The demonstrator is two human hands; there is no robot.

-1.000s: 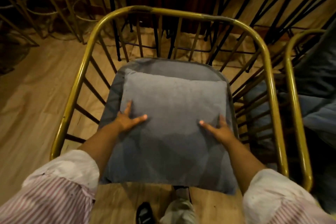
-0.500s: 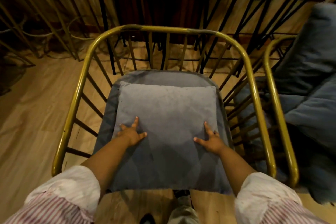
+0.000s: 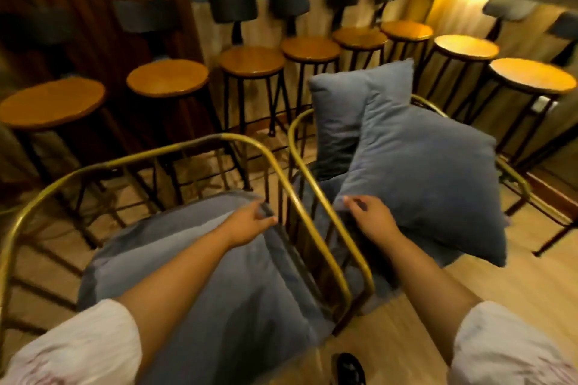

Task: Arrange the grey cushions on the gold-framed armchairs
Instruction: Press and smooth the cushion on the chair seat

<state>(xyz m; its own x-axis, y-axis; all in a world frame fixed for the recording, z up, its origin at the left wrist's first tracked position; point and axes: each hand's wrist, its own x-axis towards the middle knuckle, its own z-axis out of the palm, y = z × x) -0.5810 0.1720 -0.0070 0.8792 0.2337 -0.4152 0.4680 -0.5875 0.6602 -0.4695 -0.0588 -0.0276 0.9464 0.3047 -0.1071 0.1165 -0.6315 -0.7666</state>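
1. The left hand (image 3: 250, 222) reaches over the left gold-framed armchair (image 3: 275, 162); its fingers (image 3: 266, 218) are curled close together at the far right corner of the flat grey cushion (image 3: 200, 262) on that seat. They touch the fabric, but motion blur hides whether they pinch it.
2. That cushion spreads from under the left fingertips back toward the person, filling the seat inside the brass rail.
3. The right hand (image 3: 373, 217) is across the two touching chair rails, at the right gold-framed armchair (image 3: 513, 175). Its thumb and fingers (image 3: 353, 204) are narrowed onto the near-left corner of a large grey pillow (image 3: 428, 178), holding it.
4. The pillow slopes up and away from those fingertips, tilted, its far-right corner overhanging the chair's front.
5. Beyond the pillow, further from the right fingers, a second grey pillow (image 3: 339, 109) stands upright against the chair's back, touching the first.
6. Beyond both hands, a row of round wooden bar stools (image 3: 250, 61) lines the wall.
7. White, red-striped sleeves (image 3: 78, 344) cover both upper arms.
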